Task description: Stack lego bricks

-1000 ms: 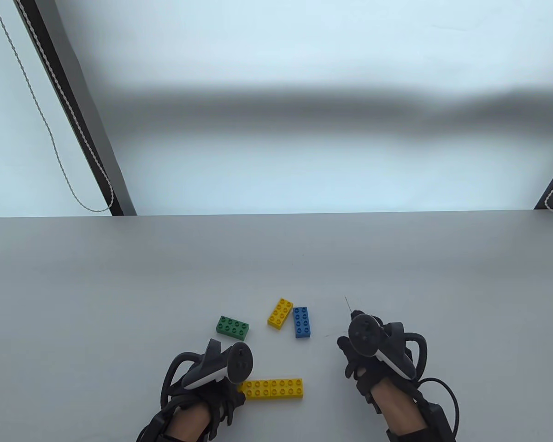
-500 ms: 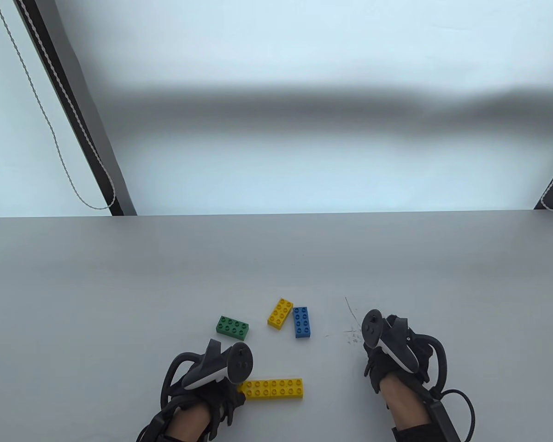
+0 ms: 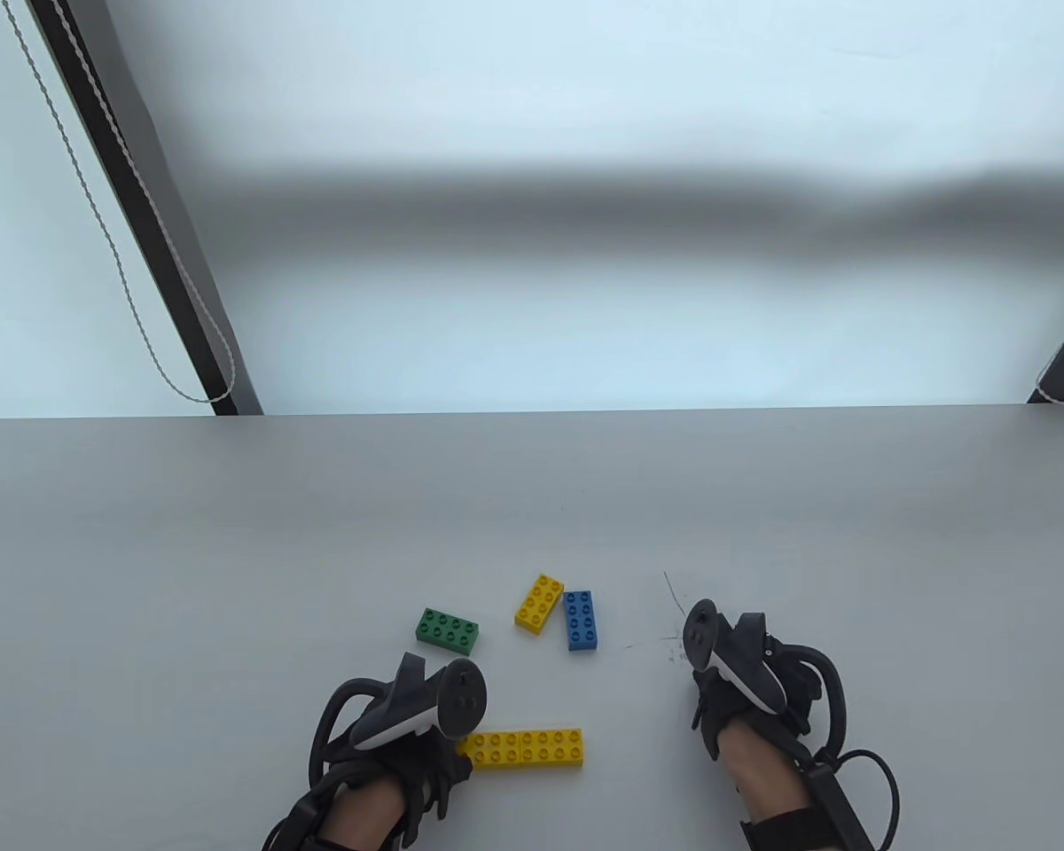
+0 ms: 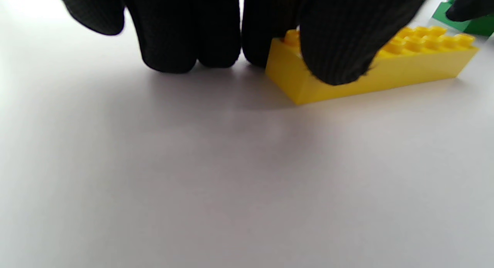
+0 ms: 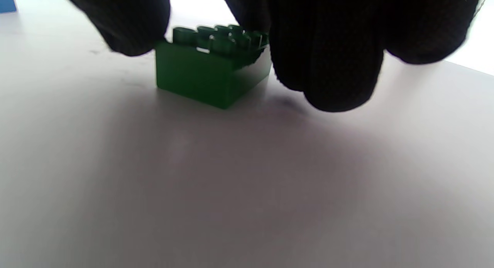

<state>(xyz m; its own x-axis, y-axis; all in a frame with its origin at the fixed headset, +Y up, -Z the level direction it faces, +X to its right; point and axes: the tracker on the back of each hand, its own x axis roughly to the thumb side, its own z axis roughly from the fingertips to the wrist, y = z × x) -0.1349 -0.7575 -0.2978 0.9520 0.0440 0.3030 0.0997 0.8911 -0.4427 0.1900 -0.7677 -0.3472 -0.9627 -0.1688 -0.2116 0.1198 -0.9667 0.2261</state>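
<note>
Looking down at the worktop point(image 3: 230, 550), five bricks were seen, none yet stacked. A long yellow brick point(image 3: 525, 747) lay studs up, its long axis running left to right, with the left hand point(image 3: 408, 722) at its left end. A green brick point(image 3: 449, 628) lay likewise crosswise, slightly slanted; a small yellow brick point(image 3: 539, 603) and a blue brick point(image 3: 582, 620) lay just beside each other, long axes pointing away from the person. The right hand point(image 3: 745, 683) was set down well to the right of these, its fingers hidden under the tracker.

From the left wrist, one fingertip point(image 4: 339, 48) was seen laid over the near end of the long yellow brick, the others resting on the worktop beside it; whether it was gripped could not be told.

From the right wrist, a small green brick point(image 5: 210, 67) was seen studs up, flanked closely by fingers point(image 5: 328, 56) on both sides; a firm pinch could not be confirmed. This brick was hidden in the table view.

Judged as the step in hand, the small green brick should be pinched squarely on its opposite walls, lifted level, studs kept upward, and the base steadied by the left hand.
</note>
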